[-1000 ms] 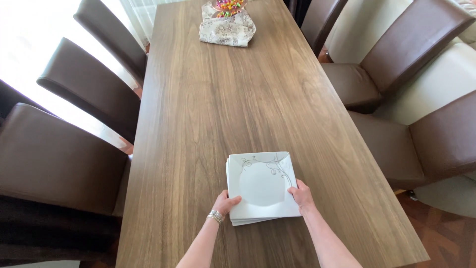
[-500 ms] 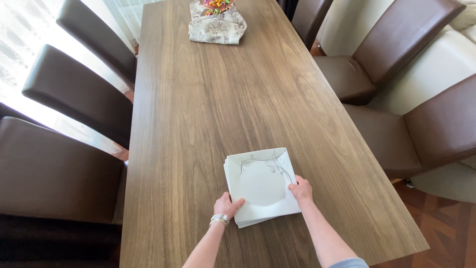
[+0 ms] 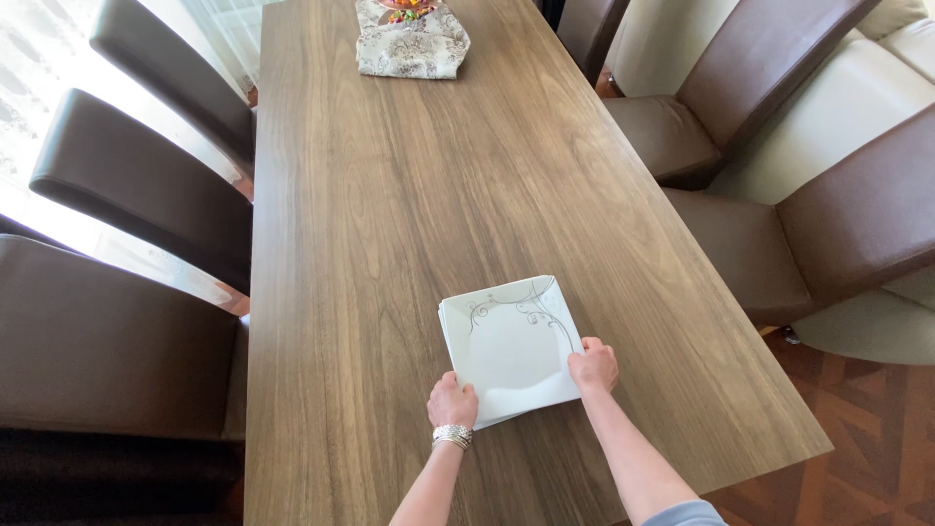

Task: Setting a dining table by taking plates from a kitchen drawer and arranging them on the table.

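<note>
A stack of square white plates (image 3: 508, 341) with a grey vine pattern lies on the long wooden table (image 3: 409, 195), near its front end. My left hand (image 3: 453, 400) grips the stack's near left corner; a metal bracelet circles that wrist. My right hand (image 3: 592, 367) grips the near right edge, fingers curled over the rim. The top plate looks slightly turned relative to those under it.
Brown leather chairs line both long sides: the left chairs (image 3: 136, 185) and the right chairs (image 3: 838, 214). A patterned cloth with a bowl of coloured sweets (image 3: 409, 39) sits at the far end. Wooden floor shows at bottom right.
The view has shifted a little and the plate stack now sits slightly higher in the frame, a bit turned. Both hands keep hold of its near corners.
</note>
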